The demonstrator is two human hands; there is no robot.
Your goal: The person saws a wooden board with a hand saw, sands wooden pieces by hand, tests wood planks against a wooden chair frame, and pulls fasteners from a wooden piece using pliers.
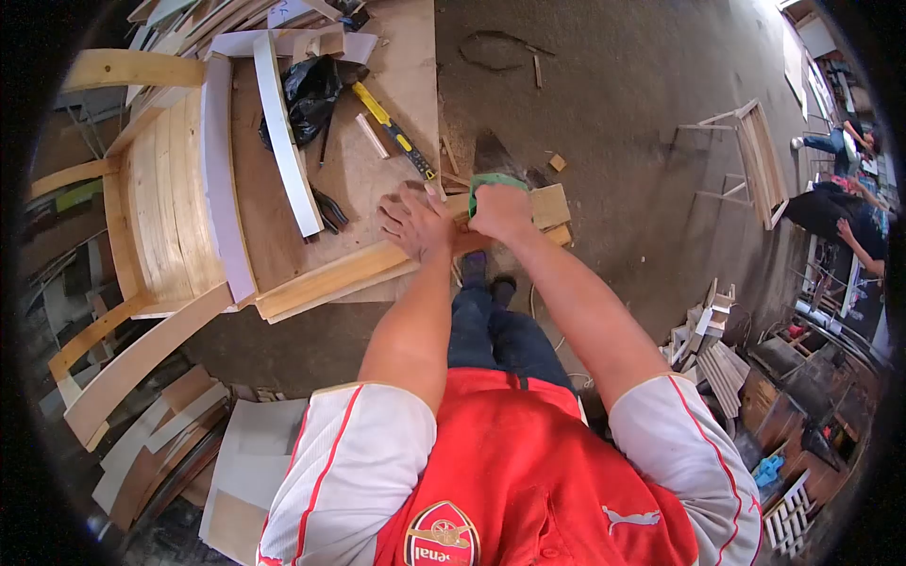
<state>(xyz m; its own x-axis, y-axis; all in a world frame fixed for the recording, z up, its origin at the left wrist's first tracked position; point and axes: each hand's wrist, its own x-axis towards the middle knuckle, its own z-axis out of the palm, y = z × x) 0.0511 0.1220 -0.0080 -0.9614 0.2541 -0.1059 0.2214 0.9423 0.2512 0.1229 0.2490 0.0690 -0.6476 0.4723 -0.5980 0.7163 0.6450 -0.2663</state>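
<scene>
Wooden beam (330, 275) lying slantwise by the near edge of the surface (404, 57), its far end jutting past the right edge. Left hand (417, 223) spread open over it, grasping nothing; right hand (501, 211) clenched around a green object (478, 187), kind unclear.

One wide, round view, dark at its corners, looks out from your own head, facing forward and steeply down. Your red and white shirt (528, 443) is nearest the lens, spreading across the bottom of the picture. Your left hand (415, 222) and right hand (502, 209) sit farther off, just above the middle, at the ends of your outstretched forearms. The lens takes in a plywood surface (406, 66) at upper left, floor (604, 113) at upper right, and distant people (840, 212) bent along the curved right edge.
</scene>
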